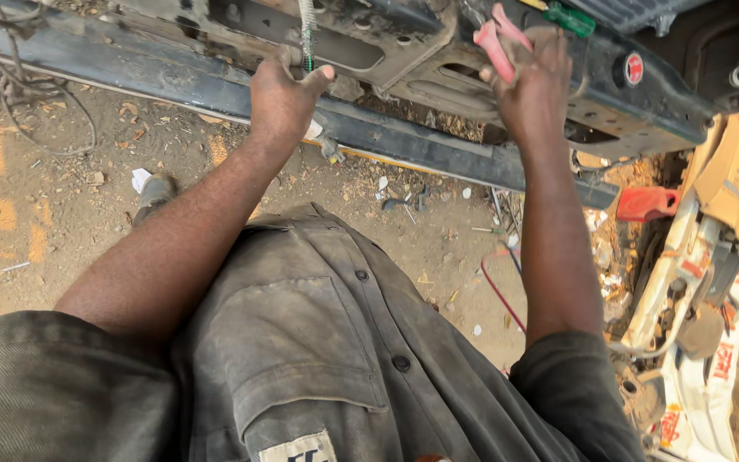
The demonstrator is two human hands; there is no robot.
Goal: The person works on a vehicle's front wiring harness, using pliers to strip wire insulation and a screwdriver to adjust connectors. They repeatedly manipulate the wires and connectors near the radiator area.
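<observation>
A braided cable [306,30] hanging down across the dark metal vehicle frame [438,51] is gripped by the left hand [282,101], the fingers curled shut around it and the thumb pressed up against its green lower end. Just below that fist, the black cross rail [215,90] of the frame is seen running past the wrist. Red-handled pliers [496,41] are clasped in the right hand [534,85], the fingers closed about the handles, which stick out above and to the left of the knuckles; the tool's head is hidden behind the hand. A green-handled screwdriver [568,17] is laid on the frame just above and right of this hand. Below both forearms, a soiled grey work shirt [318,342] is seen, and beyond it dusty ground [44,214].
</observation>
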